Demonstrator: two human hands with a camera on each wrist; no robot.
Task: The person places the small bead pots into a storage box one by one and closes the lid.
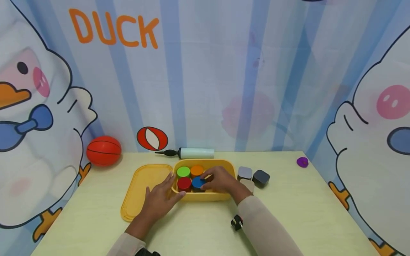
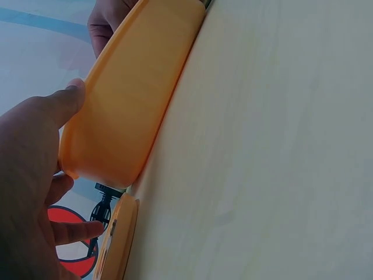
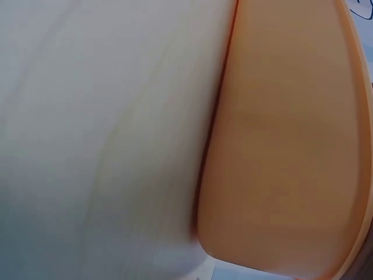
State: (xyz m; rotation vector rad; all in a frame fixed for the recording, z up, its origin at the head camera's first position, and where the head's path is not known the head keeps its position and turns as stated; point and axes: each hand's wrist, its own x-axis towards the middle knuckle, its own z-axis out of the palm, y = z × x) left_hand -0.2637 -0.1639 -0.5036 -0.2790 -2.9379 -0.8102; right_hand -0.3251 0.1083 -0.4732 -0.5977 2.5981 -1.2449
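A yellow box (image 1: 205,196) stands on the table, its lid off. My left hand (image 1: 160,201) holds its left end, the thumb (image 2: 73,93) on the front rim and the other fingers around the corner. Inside, my right hand (image 1: 221,179) pinches a round blue-topped piece (image 1: 198,182) between thumb and fingertips. A red piece (image 1: 184,184) stands to its left, with a green piece (image 1: 183,172) and an orange piece (image 1: 196,170) behind. The right hand hides the box's right part. In the right wrist view, the box's outer wall (image 3: 285,128) fills the right side.
A flat yellow lid (image 1: 136,192) lies left of the box. Right of it stand a grey block (image 1: 245,172), a beige block (image 1: 247,185) and a dark block (image 1: 261,177). Behind lies a hand pump (image 1: 196,153); a red ball (image 1: 104,150) and a small purple thing (image 1: 302,162) sit farther out.
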